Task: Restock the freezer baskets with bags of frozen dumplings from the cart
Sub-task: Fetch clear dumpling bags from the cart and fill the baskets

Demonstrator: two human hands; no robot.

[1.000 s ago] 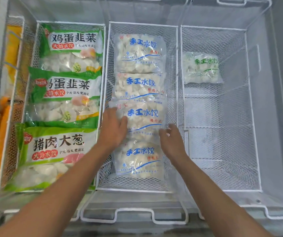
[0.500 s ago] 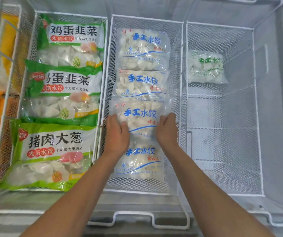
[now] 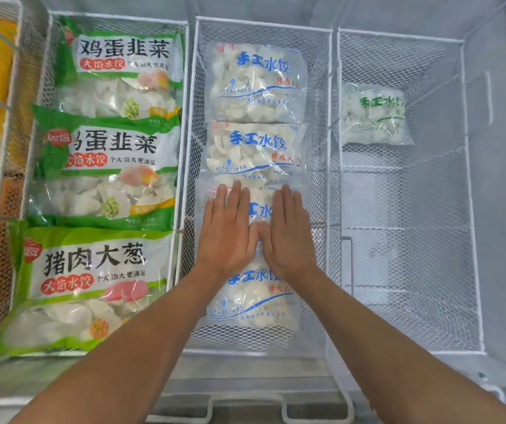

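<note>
Two flat palms, left hand [image 3: 225, 232] and right hand [image 3: 288, 232], press the third blue-print dumpling bag [image 3: 256, 209] in the middle basket [image 3: 325, 185]. Press evenly, so it settles level.

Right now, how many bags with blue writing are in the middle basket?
4, in one row inside the middle basket: far bag, second bag, third bag under both flat hands, near bag. More may lie hidden beneath them.

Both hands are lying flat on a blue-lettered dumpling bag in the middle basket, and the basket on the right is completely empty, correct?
Not quite. The head view shows one green-lettered bag at the far end of the right basket. The rest holds: left hand and right hand lie flat on the blue-lettered bag in the middle basket.
</note>
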